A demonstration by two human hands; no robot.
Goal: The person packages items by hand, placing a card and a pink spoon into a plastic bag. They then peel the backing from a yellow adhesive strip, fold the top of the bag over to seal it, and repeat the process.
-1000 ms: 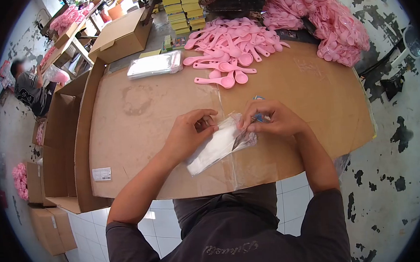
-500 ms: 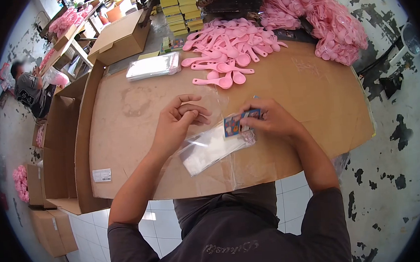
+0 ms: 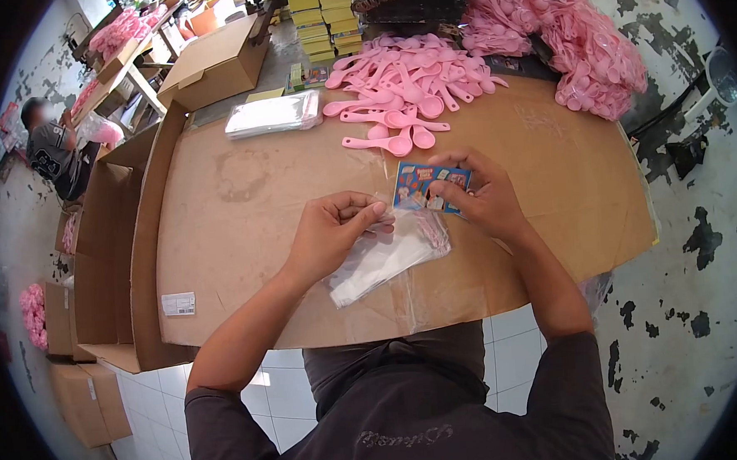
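Observation:
My right hand [image 3: 485, 192] grips a blue printed card [image 3: 420, 186] between thumb and fingers, its colourful face turned up. Just left of it, my left hand [image 3: 343, 227] is closed in a pinch on the edge of a clear plastic bag [image 3: 384, 217]. Beneath both hands lies a stack of clear plastic bags [image 3: 379, 267] with a white look, slanted on the cardboard. Beyond the hands, several pink measuring spoons [image 3: 399, 143] rest at the near edge of a larger spoon heap [image 3: 414, 73].
A cardboard sheet [image 3: 235, 237] covers the table. At the back are a wrapped white stack [image 3: 272, 114], piles of yellow-edged cards [image 3: 322, 20] and bagged pink spoons [image 3: 592, 52]. An open carton [image 3: 141, 267] stands along the left edge. Farther left sits another person [image 3: 52, 147].
My left hand has moved right and down from an open pose and now pinches a bag. My right hand has lifted and turned the card so its printed face shows more.

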